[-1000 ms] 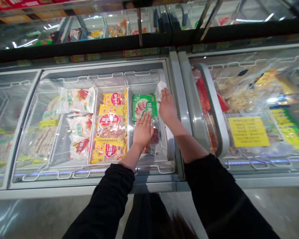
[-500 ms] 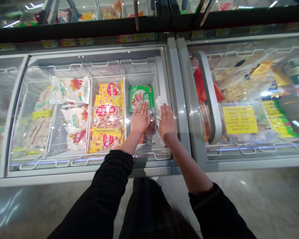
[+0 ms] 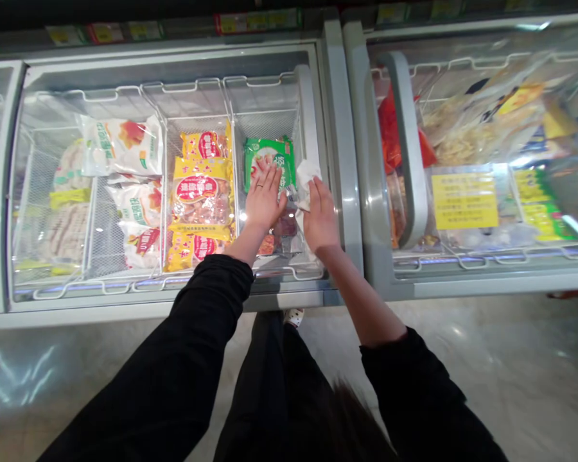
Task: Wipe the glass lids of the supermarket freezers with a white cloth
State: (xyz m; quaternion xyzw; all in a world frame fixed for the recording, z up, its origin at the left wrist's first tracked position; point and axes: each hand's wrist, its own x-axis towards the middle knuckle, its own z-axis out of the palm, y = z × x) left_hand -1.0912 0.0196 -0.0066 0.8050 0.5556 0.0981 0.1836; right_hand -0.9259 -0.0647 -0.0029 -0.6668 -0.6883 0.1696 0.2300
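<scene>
Since a second ago, a shift of the right hand (image 3: 320, 215) and its white cloth (image 3: 309, 174) down along the grey handle (image 3: 307, 109), from near the far end toward the front edge (image 3: 101, 311) of the freezer. Also a tilt of the view, with the whole freezer now higher in the frame. Kept in much the same place, palm down over the green packet (image 3: 266, 151): the left hand (image 3: 264, 199).

Near the middle of the frame, left fingers straight, flat and close together, seemingly on the glass lid (image 3: 173, 70). Just right of there, right fingers closed down over the cloth, with a crumpled end poking out past the fingertips; thumb hidden.

Above the cloth, a bare stretch of handle up toward the back rim. To the right, only a narrow strip of lid before the thick grey post (image 3: 354, 160). To the left, a wide run of open glass above yellow bags (image 3: 202, 186) and white bags (image 3: 122, 147). Right of the post, a second handle (image 3: 411, 160), well apart from both hands. Below the front edge, pale floor (image 3: 501, 378) in the lower right.
</scene>
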